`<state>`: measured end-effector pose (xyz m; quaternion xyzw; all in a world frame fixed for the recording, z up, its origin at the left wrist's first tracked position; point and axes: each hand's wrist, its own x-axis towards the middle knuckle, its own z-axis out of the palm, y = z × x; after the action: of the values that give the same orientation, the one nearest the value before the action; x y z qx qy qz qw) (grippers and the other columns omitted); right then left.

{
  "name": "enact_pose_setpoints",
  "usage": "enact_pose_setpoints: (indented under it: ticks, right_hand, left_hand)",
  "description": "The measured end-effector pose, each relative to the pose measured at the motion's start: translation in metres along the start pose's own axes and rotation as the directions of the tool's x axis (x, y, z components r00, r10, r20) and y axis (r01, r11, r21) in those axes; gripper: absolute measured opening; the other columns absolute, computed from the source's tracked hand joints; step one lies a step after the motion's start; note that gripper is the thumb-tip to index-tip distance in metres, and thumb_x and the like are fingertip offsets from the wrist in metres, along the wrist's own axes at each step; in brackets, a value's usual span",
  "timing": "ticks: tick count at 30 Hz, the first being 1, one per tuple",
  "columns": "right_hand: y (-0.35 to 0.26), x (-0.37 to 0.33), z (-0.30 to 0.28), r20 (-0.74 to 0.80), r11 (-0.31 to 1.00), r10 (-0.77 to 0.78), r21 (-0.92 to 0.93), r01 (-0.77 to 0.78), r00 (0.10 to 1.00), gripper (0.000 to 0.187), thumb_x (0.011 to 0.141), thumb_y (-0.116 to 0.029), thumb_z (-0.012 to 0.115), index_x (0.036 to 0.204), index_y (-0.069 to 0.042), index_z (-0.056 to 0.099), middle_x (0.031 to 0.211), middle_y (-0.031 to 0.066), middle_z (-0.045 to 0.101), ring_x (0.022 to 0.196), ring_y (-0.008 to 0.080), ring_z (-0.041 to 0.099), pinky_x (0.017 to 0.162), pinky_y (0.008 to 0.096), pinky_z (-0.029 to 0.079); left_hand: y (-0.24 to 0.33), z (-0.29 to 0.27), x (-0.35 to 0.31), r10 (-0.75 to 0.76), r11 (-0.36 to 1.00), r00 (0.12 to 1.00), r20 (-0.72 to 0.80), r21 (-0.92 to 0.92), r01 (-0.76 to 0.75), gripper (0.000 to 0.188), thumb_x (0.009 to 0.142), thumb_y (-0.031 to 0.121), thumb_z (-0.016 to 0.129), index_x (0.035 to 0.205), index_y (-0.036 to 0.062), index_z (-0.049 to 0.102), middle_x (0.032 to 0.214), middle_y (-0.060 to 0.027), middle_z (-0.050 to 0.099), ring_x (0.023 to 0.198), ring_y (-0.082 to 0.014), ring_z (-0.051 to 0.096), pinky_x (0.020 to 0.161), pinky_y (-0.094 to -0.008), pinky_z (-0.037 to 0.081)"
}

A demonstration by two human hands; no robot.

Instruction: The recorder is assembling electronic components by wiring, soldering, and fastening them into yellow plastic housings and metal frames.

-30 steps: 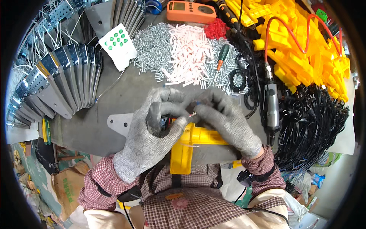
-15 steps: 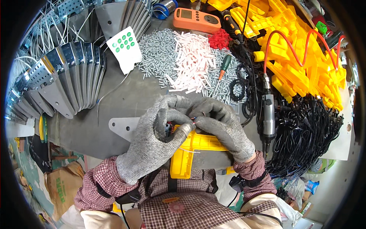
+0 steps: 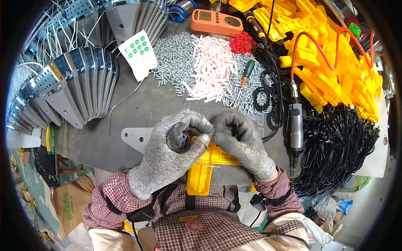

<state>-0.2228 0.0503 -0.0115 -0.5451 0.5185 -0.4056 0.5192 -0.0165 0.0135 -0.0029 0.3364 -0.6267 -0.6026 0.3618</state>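
Observation:
Both my hands wear grey knit gloves and meet at the fingertips over the bench. My left hand (image 3: pixel 161 152) is closed, pinching thin wire between thumb and fingers. A small dark component (image 3: pixel 183 140) with a bit of red beside it sits in the curl of that hand. My right hand (image 3: pixel 245 142) is closed too, its thumb and forefinger pinching at the same wire; the ends are mostly hidden by the fingers. Below the hands lies a yellow plastic housing (image 3: pixel 198 180), with a thin white wire (image 3: pixel 208 165) across it. A flat grey metal plate (image 3: pixel 135 135) with holes lies partly under my left hand.
Piles of screws (image 3: pixel 172 58), pale pink sleeves (image 3: pixel 211 67) and red caps (image 3: pixel 241 43) lie beyond my hands, with a screwdriver (image 3: pixel 248 71). An orange meter (image 3: pixel 217 21) stands behind. Metal brackets (image 3: pixel 79 90) fill the left; a power driver (image 3: pixel 296 125), black cables (image 3: pixel 331 154) and yellow housings (image 3: pixel 322 54) the right.
My right hand's fingers have curled in tighter and lowered slightly at the pinch. My left fingertips have shifted a little downward. The housing stays put.

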Motion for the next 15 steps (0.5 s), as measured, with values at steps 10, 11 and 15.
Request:
enact_pose_setpoints:
  ticks: [10, 11, 15]
  right_hand:
    - [0.000, -0.002, 0.005, -0.027, 0.994, -0.019, -0.110, 0.016, 0.999, 0.018, 0.084, -0.003, 0.070, 0.100, -0.004, 0.062, 0.085, 0.0062, 0.061, 0.076, 0.0158, 0.059, 0.067, 0.0307, 0.049]
    - [0.000, -0.002, 0.007, -0.013, 0.999, 0.036, -0.034, -0.036, 0.999, 0.020, 0.083, -0.001, 0.069, 0.101, -0.004, 0.061, 0.087, 0.0075, 0.062, 0.078, 0.0185, 0.061, 0.068, 0.0323, 0.050]
    - [0.001, -0.002, 0.004, 0.032, 0.832, -0.420, -0.385, 0.399, 0.907, 0.025, 0.081, 0.002, 0.067, 0.104, -0.003, 0.060, 0.093, 0.0108, 0.065, 0.082, 0.0276, 0.065, 0.072, 0.0371, 0.053]
  left_hand:
    - [-0.008, 0.006, -0.002, 0.616, 0.296, 0.745, 0.255, 0.802, -0.519, 0.024, 0.070, 0.012, 0.075, 0.091, 0.0111, 0.064, 0.096, -0.0048, 0.064, 0.094, -0.0243, 0.062, 0.105, -0.0549, 0.039]
    - [-0.008, 0.005, -0.003, 0.544, 0.400, 0.804, 0.239, 0.769, -0.499, 0.024, 0.071, 0.011, 0.075, 0.092, 0.0109, 0.064, 0.095, -0.0049, 0.063, 0.095, -0.0250, 0.062, 0.105, -0.0536, 0.039]
    - [0.008, -0.002, 0.006, 0.010, 0.999, 0.993, 0.119, -0.045, -0.005, 0.032, 0.088, 0.009, 0.071, 0.115, 0.0040, 0.055, 0.104, -0.0047, 0.058, 0.100, -0.0146, 0.060, 0.096, -0.0344, 0.048]
